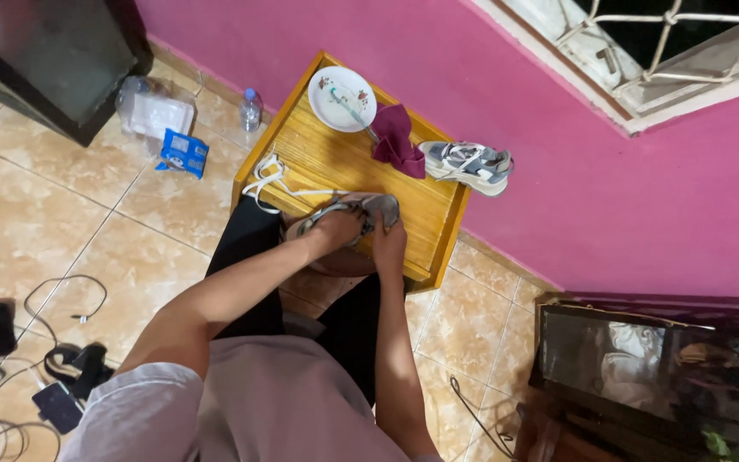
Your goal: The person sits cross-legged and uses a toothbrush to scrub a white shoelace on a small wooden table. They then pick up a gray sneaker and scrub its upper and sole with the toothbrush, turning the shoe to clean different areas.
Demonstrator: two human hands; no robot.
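Observation:
I sit before a small yellow wooden table [335, 158]. My left hand [339, 227] grips a grey sneaker [378, 205] at the table's near edge. On the sneaker's right side, my right hand [389, 244] holds it too. A white shoelace [271, 178] lies loose on the table's left edge, trailing toward the shoe. A second grey and white sneaker [468, 164] rests at the far right corner. Beside it lies a crumpled magenta cloth [397, 141]. A white plate [342, 98] with a toothbrush on it sits at the far end.
A pink wall rises behind the table, with a grilled window at top right. A plastic bottle [251, 109], a clear container [154, 111] and a blue packet [184, 152] lie on the tiled floor at left. Cables and dark gadgets [53, 376] lie at lower left. Dark cabinets stand at upper left and lower right.

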